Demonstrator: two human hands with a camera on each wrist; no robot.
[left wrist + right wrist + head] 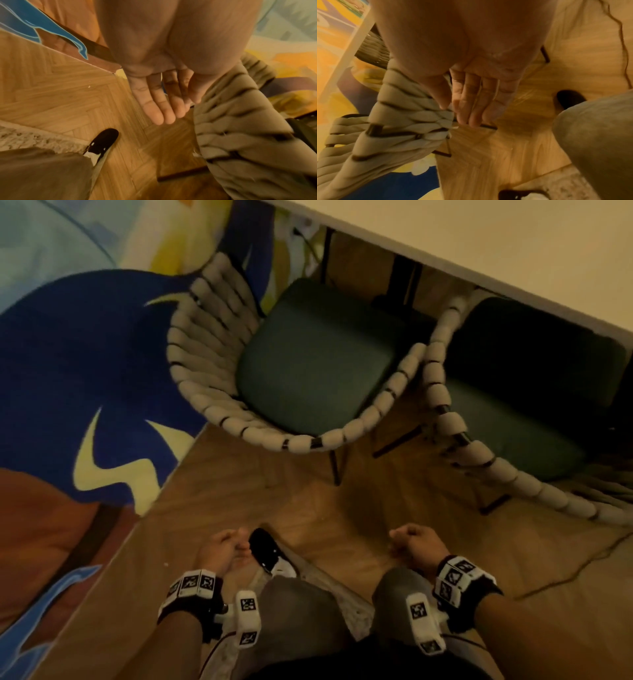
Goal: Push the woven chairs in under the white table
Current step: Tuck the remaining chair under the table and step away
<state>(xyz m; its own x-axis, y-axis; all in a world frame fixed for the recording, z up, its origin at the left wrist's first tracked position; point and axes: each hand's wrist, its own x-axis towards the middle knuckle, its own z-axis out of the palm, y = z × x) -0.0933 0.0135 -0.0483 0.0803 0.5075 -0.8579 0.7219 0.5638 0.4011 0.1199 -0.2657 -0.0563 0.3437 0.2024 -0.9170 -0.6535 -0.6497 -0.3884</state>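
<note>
Two woven chairs seen w/ green seat cushions, both facing the white table (pixel 513 244). Left woven chair (pixel 284 364): seat almost wholly outside the table edge, back rim twd the person, partly on the patterned rug (pixel 85 354). Right woven chair (pixel 496 412): front of seat under the tabletop, back rim outside; arm rims of the two chairs look to be touching or just beside each other (cannot tell which).

Hands: left hand (pixel 224 549) and right hand (pixel 414 544) held low above the parquet floor (pixel 308 508), apart from each other and from both chairs in the head view. Nothing gripped. Wrist views show fingers of both extended and relaxed; head view blurred, fingers look loosely curled.

Step judged: between pushes/approach; neither chair fully in. Left chair furthest out.

Next move, est.: both hands to be set on the back rim of the left chair, push applied straight twd table. Risk: rug edge may snag the legs; arm rims may catch.
</note>
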